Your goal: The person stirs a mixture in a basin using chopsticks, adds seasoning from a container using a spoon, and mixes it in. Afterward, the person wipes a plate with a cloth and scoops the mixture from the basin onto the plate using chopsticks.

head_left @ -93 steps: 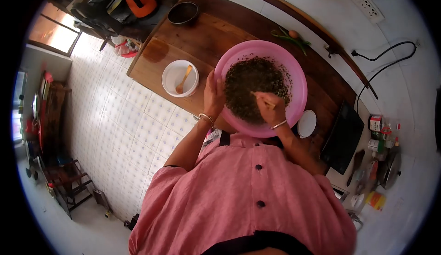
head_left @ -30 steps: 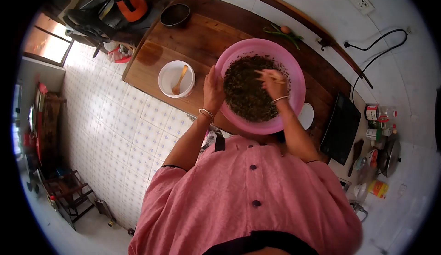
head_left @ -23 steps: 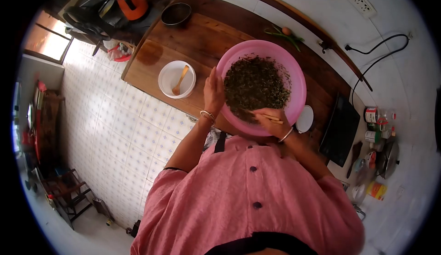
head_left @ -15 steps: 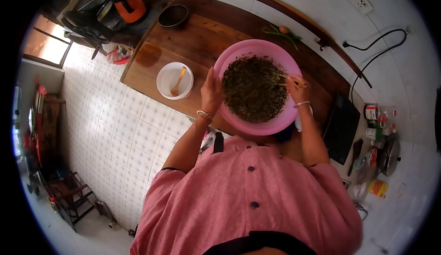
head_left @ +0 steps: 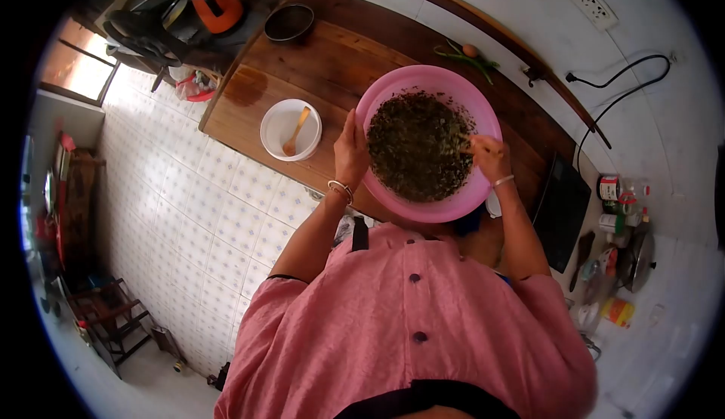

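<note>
A large pink basin (head_left: 489,117) stands at the near edge of the wooden table, holding a dark green chopped mixture (head_left: 419,147). My left hand (head_left: 350,151) grips the basin's left rim, fingers along the outside. At the right side of the basin, my right hand (head_left: 491,158) is closed around chopsticks (head_left: 470,145); their tips are down in the mixture and blurred. To the left of the basin sits a white tub (head_left: 270,141) with a small wooden spoon (head_left: 297,132) leaning inside it.
A dark round pan (head_left: 289,23) lies on the far left of the wooden table (head_left: 340,49). Green peppers (head_left: 468,60) and an egg-like brown item (head_left: 470,50) lie by the wall. A black flat panel (head_left: 563,211), jars (head_left: 609,187) and a pan lid (head_left: 638,260) are on the right.
My right hand has shifted slightly down and turned, moving the chopsticks through the mixture. My left hand keeps its hold on the rim. The whole view has shifted a little.
</note>
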Demonstrator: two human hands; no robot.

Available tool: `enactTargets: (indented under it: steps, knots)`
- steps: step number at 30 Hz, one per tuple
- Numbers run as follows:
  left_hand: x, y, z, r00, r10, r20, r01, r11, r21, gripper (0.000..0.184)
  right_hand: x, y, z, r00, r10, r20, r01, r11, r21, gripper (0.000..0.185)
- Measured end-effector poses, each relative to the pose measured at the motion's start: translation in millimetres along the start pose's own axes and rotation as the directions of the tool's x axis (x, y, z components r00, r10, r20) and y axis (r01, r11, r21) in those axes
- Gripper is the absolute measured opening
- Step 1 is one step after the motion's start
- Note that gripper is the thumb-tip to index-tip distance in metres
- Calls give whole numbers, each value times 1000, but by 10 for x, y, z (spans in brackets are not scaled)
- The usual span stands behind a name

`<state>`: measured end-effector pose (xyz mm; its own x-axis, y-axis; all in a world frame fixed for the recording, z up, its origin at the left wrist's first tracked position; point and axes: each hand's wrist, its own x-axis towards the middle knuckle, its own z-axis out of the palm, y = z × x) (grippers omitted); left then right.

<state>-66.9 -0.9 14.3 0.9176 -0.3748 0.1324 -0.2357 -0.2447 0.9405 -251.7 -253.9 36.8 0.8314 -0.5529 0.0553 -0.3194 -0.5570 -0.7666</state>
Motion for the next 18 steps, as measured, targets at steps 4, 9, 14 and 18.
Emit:
enactTargets:
  steps: [4, 9, 14, 18]
  knots:
    - [16, -56, 64, 999, 46, -26, -46, 999, 29, 36, 233, -467, 569, 983, 127, -136, -110, 986, 129, 18]
    - [19, -105, 86, 991, 108, -77, -106, 994, 29, 36, -434, -981, 695, 954, -240, 182, 216, 966, 142, 15]
    - [26, -91, 67, 995, 93, -29, -92, 995, 50, 37, -13, -911, 576, 743, -509, 434, 522, 847, 100, 19]
    - [35, -94, 64, 995, 96, 13, -97, 992, 75, 38, 1058, -681, 604, 633, -510, 582, 773, 381, -507, 22]
